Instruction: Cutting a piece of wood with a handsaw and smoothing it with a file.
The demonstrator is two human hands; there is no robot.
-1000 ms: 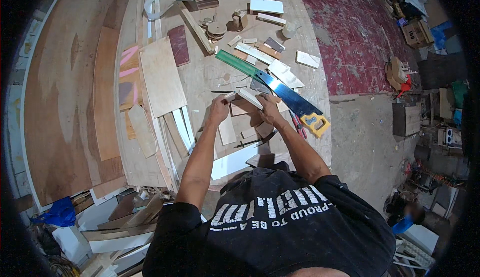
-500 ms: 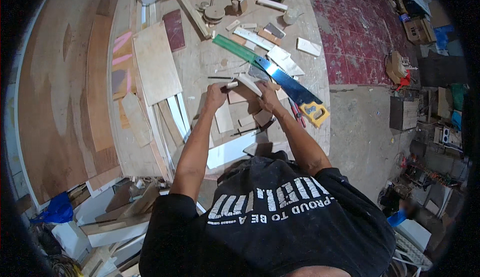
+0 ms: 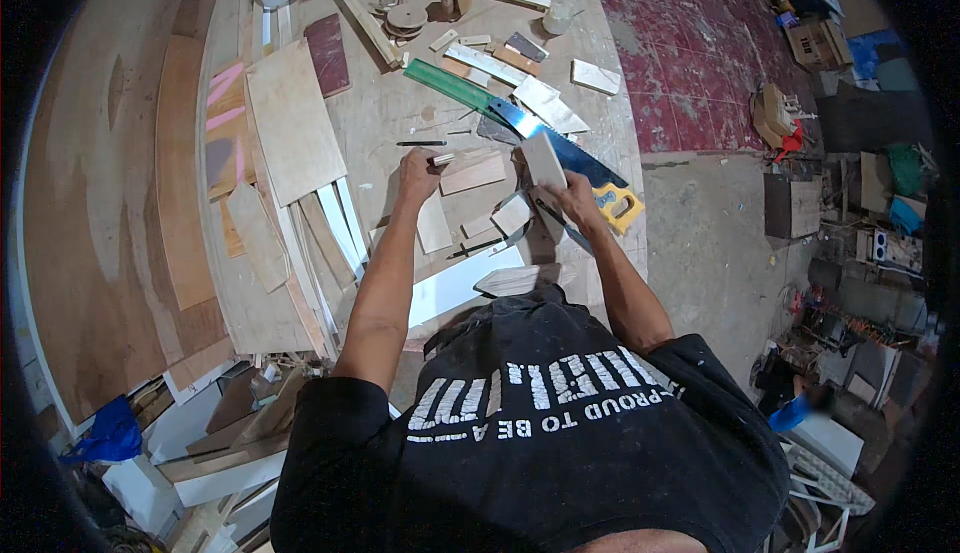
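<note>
My left hand [image 3: 418, 175] is closed on a small wood piece [image 3: 442, 159] whose light end sticks out past the fingers. To the right, my right hand [image 3: 573, 200] grips a pale flat wood block [image 3: 543, 161], held tilted above the bench. Between the hands lies a rectangular wood piece [image 3: 474, 172], with smaller offcuts [image 3: 512, 214] nearer me. A pencil [image 3: 421, 143] rests just beyond my left hand. The handsaw [image 3: 585, 161], with its yellow handle, lies past my right hand, partly hidden by the held block.
A green straight strip [image 3: 447, 86] reaches the saw's tip. Plywood sheet [image 3: 293, 123] and long strips cover the bench's left side. White board [image 3: 462, 288] lies at the near edge. Round wooden discs [image 3: 404, 19] and several offcuts sit at the far side. Scrap wood [image 3: 225, 453] is piled lower left.
My hands have moved apart. My right hand has carried the pale block rightward and turned it, uncovering the wood piece between them. The whole view has shifted slightly.
</note>
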